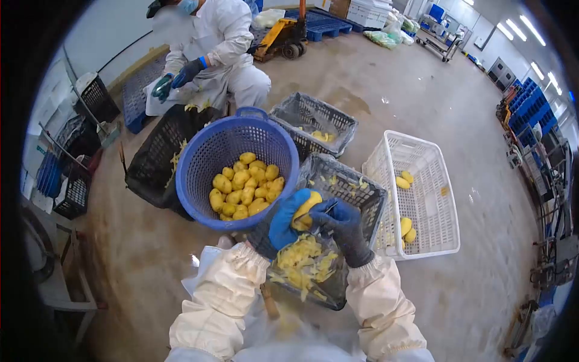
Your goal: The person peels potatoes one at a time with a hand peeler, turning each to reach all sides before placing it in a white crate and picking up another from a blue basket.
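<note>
White crate [430, 253] near right hand [347, 229] — open floor [494, 241] beyond.

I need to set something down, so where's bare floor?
Bare floor lies right of the white crate, and between the blue basket and the metal stand. Crowded: between blue basket and white crate, where left hand and right hand hover over the peelings crate.

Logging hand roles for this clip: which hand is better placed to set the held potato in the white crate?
Probably the left hand: it grips the potato. The right hand, though nearer the white crate, seems to be pinching a small tool.
</note>
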Demonstrator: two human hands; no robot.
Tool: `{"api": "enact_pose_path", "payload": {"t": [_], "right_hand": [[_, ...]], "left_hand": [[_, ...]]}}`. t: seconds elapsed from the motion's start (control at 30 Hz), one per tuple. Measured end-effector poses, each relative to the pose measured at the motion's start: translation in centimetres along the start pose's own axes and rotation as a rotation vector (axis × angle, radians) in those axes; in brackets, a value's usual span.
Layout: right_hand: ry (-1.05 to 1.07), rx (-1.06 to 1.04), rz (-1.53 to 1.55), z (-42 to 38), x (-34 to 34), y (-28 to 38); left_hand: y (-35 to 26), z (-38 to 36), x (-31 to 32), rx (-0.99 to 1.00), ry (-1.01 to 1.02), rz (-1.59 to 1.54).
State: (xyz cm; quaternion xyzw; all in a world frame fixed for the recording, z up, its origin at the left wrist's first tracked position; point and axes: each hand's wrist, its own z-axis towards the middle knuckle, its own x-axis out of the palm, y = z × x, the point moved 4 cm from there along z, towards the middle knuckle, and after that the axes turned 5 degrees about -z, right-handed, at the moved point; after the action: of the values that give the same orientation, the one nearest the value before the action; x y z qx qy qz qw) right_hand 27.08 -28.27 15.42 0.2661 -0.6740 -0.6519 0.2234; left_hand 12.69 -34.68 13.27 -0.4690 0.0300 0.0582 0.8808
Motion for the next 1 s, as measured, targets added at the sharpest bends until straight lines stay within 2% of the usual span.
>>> {"api": "enact_pose_path", "payload": {"t": [0.07, 0.1, 0.13, 0.2, 0.23, 0.27, 0.33, 0.37, 0.4, 0.47, 0.5, 0.53, 0.6, 0.63, 0.67, 0.73, 0.77, 0.8, 0.87, 0.9, 0.93, 1.0], "right_hand": [[-0.088, 0.015, 0.033, 0.6, -0.1, -0.6], [-0.06, 0.026, 0.086, 0.8, 0.0, -0.6], [-0.055, 0.035, 0.086, 1.2, -0.3, -1.0], [-0.262, -0.09, 0.1, 2.0, -2.8, -1.5], [-0.359, -0.094, 0.175, 2.2, -4.8, -0.2], [-0.458, -0.102, 0.255, 2.4, -6.2, 0.9], [-0.445, -0.112, 0.201, 2.3, -5.9, -1.1], [-0.432, -0.12, 0.137, 1.9, -5.5, -1.3], [-0.431, -0.12, 0.135, 1.3, -4.5, -1.6], [-0.054, 0.016, -0.017, 0.4, 0.5, -0.6], [-0.124, 0.126, 0.013, 0.7, -1.0, -0.4], [-0.129, 0.128, 0.015, 1.3, -3.0, -0.8], [-0.479, -0.099, 0.113, 2.4, -8.6, -3.1], [-0.437, -0.102, 0.378, 2.6, -8.6, -2.7], [-0.44, -0.104, 0.38, 2.3, -7.9, -2.6], [-0.283, 0.024, 0.239, 1.0, -3.9, -1.8], [-0.141, 0.079, -0.012, 0.2, -2.0, -1.3], [-0.142, 0.081, -0.01, 0.4, -1.5, -1.7], [-0.191, -0.036, -0.041, 0.5, -0.7, -0.9], [-0.283, 0.033, 0.129, 0.6, -2.6, 0.0], [-0.279, 0.036, 0.128, 1.2, -4.7, -0.9], [-0.412, -0.053, 0.345, 2.0, -8.9, -3.7]], "left_hand": [[-0.9, 0.9, 0.5, -0.186, 0.068, -0.39], [0.2, 0.2, 0.3, 0.072, -0.045, -0.068], [2.0, -0.4, 0.3, 0.065, -0.051, -0.069], [7.0, -1.9, 0.5, -0.679, -0.2, -0.753], [6.1, -2.0, 0.9, -0.88, -0.283, -0.851], [5.0, -1.8, 0.8, -0.882, -0.29, -0.846], [3.3, -1.2, 1.6, -0.912, -0.249, -1.175], [2.8, -1.0, 1.7, -0.981, -0.396, -1.146], [3.5, -1.3, 2.1, -0.979, -0.397, -1.148], [3.7, -1.0, 2.1, -0.486, -0.237, -0.788], [4.0, -1.2, 2.1, -0.493, -0.231, -0.789], [4.1, -1.3, 2.3, -0.592, -0.181, -0.77], [4.2, -1.7, 2.4, -0.784, -0.09, -0.725], [4.3, -1.3, 2.2, -0.761, -0.146, -0.728], [4.2, -1.1, 2.0, -0.761, -0.142, -0.726], [3.9, -0.6, 1.8, -0.841, -0.396, -1.284], [3.8, -0.2, 2.1, -0.818, -0.447, -1.349], [3.7, -0.2, 2.1, -0.821, -0.448, -1.348], [3.2, -0.1, 2.7, -0.843, -0.24, -1.432], [3.4, -0.6, 2.6, -0.898, -0.16, -1.442], [2.6, -0.6, 2.9, -0.97, -0.116, -1.272], [2.7, -0.5, 3.3, -0.875, 0.053, -1.365]]}}
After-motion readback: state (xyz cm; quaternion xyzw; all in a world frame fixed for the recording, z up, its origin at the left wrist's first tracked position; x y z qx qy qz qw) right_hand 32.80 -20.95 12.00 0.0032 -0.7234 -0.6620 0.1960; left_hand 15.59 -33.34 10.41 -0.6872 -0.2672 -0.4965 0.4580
